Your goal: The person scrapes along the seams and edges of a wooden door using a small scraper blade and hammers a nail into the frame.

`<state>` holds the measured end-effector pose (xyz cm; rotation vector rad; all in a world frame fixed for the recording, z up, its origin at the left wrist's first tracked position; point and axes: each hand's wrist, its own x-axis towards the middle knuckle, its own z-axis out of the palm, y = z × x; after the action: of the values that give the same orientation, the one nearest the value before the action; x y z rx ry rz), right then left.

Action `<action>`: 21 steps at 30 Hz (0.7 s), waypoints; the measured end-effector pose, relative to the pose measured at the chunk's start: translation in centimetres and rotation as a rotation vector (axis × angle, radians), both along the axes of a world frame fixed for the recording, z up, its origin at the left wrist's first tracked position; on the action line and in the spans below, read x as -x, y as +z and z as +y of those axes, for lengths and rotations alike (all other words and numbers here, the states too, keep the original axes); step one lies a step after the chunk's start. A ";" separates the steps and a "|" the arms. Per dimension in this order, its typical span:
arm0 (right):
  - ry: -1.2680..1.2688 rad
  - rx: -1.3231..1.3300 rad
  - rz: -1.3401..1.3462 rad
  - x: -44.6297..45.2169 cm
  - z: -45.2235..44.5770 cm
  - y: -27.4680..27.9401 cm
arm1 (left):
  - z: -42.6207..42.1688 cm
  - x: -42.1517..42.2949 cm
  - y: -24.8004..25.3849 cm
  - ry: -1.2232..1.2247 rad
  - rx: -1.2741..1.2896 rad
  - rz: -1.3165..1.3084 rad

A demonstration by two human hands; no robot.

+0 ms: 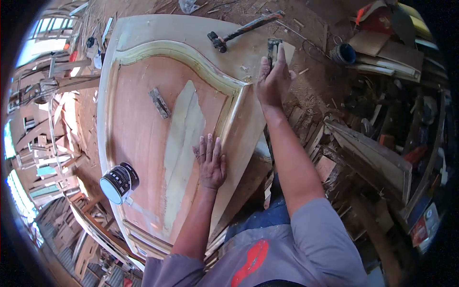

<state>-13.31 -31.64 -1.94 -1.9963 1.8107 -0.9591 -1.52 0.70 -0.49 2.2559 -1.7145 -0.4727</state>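
Note:
A large wooden panel [138, 110] with a curved raised moulding [167, 47] lies in front of me. My left hand [211, 165] rests flat on it, fingers spread, beside a pale patch [184, 138]. At the panel's upper right corner my right hand [275, 79] grips a small dark block [273, 48]. A similar worn block [159, 103] lies on the panel's inner face. The hammer [244, 31] lies across the top edge, left of my right hand.
A dark can with a light blue lid [111, 189] stands at the panel's left side. Wood scraps and boards [373, 148] fill the right, near a blue-rimmed container [343, 53]. More scrap wood [52, 124] is heaped at left.

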 end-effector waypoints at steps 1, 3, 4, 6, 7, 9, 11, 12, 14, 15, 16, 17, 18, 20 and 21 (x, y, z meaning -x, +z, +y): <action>-0.016 0.039 -0.029 -0.1 -0.3 -0.1 | -0.2 -0.1 0.0 -0.009 0.003 0.005; -0.030 0.082 0.019 -0.1 -0.4 -0.2 | -0.3 -0.1 0.4 -0.050 -0.039 -0.006; -0.030 0.106 0.043 -0.3 -0.6 -0.2 | -0.5 -0.1 0.5 -0.062 -0.060 -0.010; -0.024 0.108 0.054 -0.4 -0.8 -0.5 | -1.0 0.1 1.0 -0.060 -0.086 0.012; -0.024 0.105 0.058 -0.4 -0.8 -0.6 | -1.3 0.1 1.6 -0.062 -0.103 0.021; -0.019 0.085 0.068 -0.5 -0.7 -0.5 | -4.0 0.6 2.3 -0.084 -0.114 0.049; -0.012 0.091 0.074 -0.5 -0.7 -0.3 | -8.7 1.6 3.1 -0.140 -0.106 0.026; -0.007 0.105 0.070 -0.6 -0.8 -0.5 | -11.0 2.2 3.0 -0.131 -0.069 0.027; 0.000 0.084 0.071 -0.5 -1.0 -0.5 | -15.1 3.2 2.6 -0.117 0.009 0.027; 0.002 0.046 0.075 -0.5 -0.9 -0.3 | -16.5 3.3 2.3 -0.112 0.018 0.028; 0.001 0.006 0.080 -0.5 -0.8 -0.2 | -17.7 3.4 1.9 -0.108 0.027 0.029; 0.004 0.020 0.093 -0.5 -0.7 -0.1 | -18.3 3.5 1.9 -0.104 0.034 0.029; 0.007 0.033 0.103 -0.5 -0.8 -0.1 | -18.2 3.5 2.0 -0.093 0.027 0.046; 0.013 0.031 0.109 -0.5 -0.7 0.1 | -17.1 3.7 2.9 -0.073 0.010 0.074; 0.015 0.019 0.105 -0.6 -0.7 0.3 | -16.2 3.7 3.2 -0.070 -0.007 0.045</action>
<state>-12.74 -32.35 -1.61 -2.1050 1.8445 -0.8857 -5.20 -15.50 2.70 2.1794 -1.7765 -0.5416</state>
